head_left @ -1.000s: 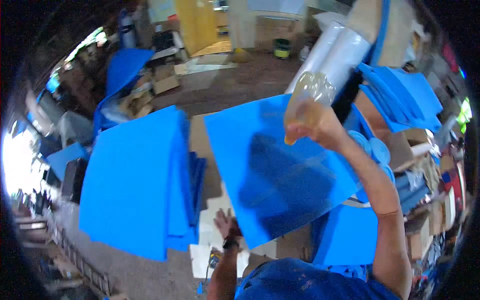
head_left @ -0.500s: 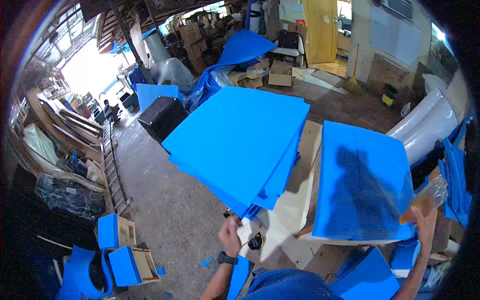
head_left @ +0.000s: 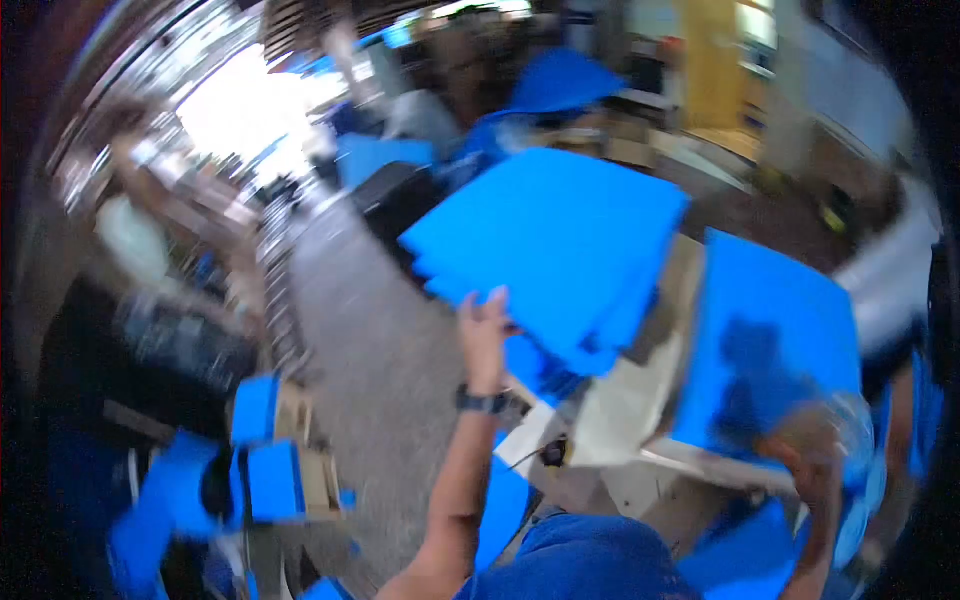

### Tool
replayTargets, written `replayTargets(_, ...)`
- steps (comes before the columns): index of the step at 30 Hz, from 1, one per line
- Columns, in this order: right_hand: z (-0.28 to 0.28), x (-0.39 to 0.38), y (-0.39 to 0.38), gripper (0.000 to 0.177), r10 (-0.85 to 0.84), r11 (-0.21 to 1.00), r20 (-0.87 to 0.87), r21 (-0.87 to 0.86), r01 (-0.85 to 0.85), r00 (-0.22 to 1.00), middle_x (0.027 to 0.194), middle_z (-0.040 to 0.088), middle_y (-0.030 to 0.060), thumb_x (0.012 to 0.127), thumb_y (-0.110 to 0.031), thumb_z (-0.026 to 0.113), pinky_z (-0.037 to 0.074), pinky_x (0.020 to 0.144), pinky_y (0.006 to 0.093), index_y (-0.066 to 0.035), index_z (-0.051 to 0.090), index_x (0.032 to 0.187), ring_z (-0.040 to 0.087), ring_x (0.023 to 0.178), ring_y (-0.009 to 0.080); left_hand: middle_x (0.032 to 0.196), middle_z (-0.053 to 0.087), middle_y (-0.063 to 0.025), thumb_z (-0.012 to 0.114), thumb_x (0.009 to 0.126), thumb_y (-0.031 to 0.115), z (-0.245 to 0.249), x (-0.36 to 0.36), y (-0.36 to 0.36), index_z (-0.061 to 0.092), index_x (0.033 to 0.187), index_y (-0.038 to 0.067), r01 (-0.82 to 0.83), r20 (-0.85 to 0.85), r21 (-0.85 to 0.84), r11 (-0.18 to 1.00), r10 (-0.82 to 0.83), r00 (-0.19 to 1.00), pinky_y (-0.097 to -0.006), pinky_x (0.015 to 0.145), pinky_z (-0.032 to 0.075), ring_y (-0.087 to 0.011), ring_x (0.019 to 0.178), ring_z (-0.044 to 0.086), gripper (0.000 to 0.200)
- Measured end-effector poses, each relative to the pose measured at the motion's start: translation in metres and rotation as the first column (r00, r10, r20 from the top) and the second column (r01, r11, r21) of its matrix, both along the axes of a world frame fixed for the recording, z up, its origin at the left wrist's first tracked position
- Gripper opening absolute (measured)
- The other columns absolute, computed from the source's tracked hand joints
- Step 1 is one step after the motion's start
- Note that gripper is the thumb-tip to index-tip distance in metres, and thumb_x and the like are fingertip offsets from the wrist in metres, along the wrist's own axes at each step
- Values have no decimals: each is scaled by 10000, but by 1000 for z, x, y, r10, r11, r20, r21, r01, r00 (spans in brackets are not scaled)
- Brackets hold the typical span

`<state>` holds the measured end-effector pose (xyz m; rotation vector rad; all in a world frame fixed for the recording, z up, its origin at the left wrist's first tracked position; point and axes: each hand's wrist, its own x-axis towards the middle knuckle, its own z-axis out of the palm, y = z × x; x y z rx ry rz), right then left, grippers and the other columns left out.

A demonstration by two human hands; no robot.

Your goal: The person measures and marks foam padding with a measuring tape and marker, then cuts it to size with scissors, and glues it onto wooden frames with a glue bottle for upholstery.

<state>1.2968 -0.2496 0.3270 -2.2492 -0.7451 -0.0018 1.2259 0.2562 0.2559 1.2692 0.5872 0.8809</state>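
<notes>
Blue foam sheets [head_left: 550, 240] lie in a loose stack at the centre. My left hand [head_left: 484, 325], with a dark watch on its wrist, is at the stack's near left edge, its fingers apart. On the right, my right hand [head_left: 805, 445] is closed on a clear plastic bag [head_left: 850, 425] with orange-brown contents, blurred by motion. It is over the near right corner of a blue-covered panel [head_left: 770, 350]. A small black round object [head_left: 553, 453] sits on the pale surface below the stack.
Blue-fronted wooden boxes [head_left: 275, 480] stand on the floor at lower left, near curved blue foam pieces [head_left: 180, 490]. A ladder [head_left: 280, 290] lies along the left side. Behind the stack are a black box [head_left: 400, 205] and a doorway.
My left hand has moved up to the stack's edge, and its fingers have spread. My right hand still holds the bag. The whole view has shifted, with motion blur.
</notes>
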Motion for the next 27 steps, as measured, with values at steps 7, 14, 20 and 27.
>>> replayTargets(7,-39,-1,-133,473,-476,866,90,221,449,875,1221,664,113,964,-323,668,483,822,368,-108,586,1376,644,947,221,996,508,-37,805,896,283,20,18,14,317,1474,-88,-56,97,-23,998,58,994,-279,621,531,-122,796,578,842)
replayTargets(14,-72,-29,-221,500,-626,623,-113,524,581,772,1168,681,111,960,-364,681,473,696,313,-75,605,1361,655,806,202,1173,583,-92,751,907,150,50,45,8,419,1400,-20,83,350,-88,993,-48,936,-367,849,551,-203,1023,621,619)
replayTargets(20,-86,-24,-218,549,-649,493,-156,659,568,744,1130,689,117,964,-387,677,442,595,257,-17,592,1362,641,698,174,1194,660,-140,687,924,114,78,67,29,596,1219,-19,326,523,-167,930,-197,829,-449,962,537,-280,1072,651,336)
replayTargets(27,-48,-38,-179,551,-491,452,-246,748,486,836,1168,689,97,972,-376,661,479,623,252,-29,557,1387,658,795,150,1324,603,-143,668,945,127,84,-4,-5,469,1423,23,292,468,-98,951,-215,857,-446,985,548,-297,1158,631,528)
